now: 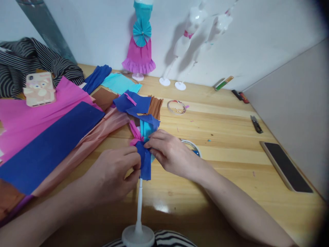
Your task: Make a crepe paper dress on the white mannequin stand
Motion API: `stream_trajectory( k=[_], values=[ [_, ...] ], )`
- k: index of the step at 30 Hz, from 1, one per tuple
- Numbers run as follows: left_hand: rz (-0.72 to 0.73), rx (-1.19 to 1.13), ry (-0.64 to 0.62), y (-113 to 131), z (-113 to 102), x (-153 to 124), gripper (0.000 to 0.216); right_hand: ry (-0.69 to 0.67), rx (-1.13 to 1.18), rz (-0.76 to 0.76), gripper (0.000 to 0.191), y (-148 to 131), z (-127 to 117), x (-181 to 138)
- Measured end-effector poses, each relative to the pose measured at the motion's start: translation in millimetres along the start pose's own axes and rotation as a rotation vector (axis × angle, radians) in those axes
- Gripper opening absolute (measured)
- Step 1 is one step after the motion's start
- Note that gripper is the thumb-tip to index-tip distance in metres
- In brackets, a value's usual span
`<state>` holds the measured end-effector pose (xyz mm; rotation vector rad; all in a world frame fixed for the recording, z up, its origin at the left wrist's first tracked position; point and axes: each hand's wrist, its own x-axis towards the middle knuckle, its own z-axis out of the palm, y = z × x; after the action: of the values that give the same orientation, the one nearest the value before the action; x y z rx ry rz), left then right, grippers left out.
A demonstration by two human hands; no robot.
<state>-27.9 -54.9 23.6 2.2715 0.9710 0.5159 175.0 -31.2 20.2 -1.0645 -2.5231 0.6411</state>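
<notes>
A small white mannequin stand [139, 219] rises from its round base at the near table edge. Dark blue crepe paper [145, 161] wraps its top, with pink and turquoise paper above. My left hand [113, 175] pinches the blue paper from the left, fingers closed. From the right, my right hand [171, 152] presses its fingertips on the same paper. Both hands meet at the wrapped figure.
Sheets of pink, dark blue and peach crepe paper [51, 144] cover the left of the wooden table [231, 164]. A phone in a pink case [39, 88], striped cloth, a dressed mannequin [140, 41], bare mannequins, tape rolls [177, 106], snips [256, 124] and a phone [286, 165] lie around.
</notes>
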Motion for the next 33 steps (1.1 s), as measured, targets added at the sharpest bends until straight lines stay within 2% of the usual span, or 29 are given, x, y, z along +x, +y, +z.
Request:
stream_trajectory(
  k=[4, 8, 10, 14, 18, 21, 27, 33],
  values=[
    [-0.036, 0.033, 0.005, 1, -1, -1, 0.013, -0.006, -0.006, 0.009, 0.022, -2, -1, 1],
    [-0.091, 0.166, -0.051, 3, 3, -2, 0.012, -0.002, -0.010, 0.004, 0.022, -1, 1, 1],
    [-0.091, 0.215, -0.025, 2, 8, -3, 0.011, -0.006, -0.011, 0.004, 0.022, 0, 1, 0],
    [-0.025, 0.233, 0.079, -1, 16, -4, 0.007, -0.008, -0.006, 0.006, 0.022, 0, 1, 0],
    [0.038, 0.281, 0.037, 0, 17, -4, 0.017, -0.009, -0.004, 0.006, 0.022, 1, 1, 0],
    [0.094, 0.311, 0.012, 1, 17, -4, 0.017, -0.010, 0.002, 0.004, 0.023, 1, 1, 0],
    [0.175, 0.295, 0.044, -2, 21, -4, 0.019, -0.009, 0.001, 0.002, 0.024, 0, -1, -1],
    [0.117, 0.093, 0.011, -3, 9, -2, 0.023, -0.013, 0.014, -0.005, 0.025, 1, -1, -1]
  ],
)
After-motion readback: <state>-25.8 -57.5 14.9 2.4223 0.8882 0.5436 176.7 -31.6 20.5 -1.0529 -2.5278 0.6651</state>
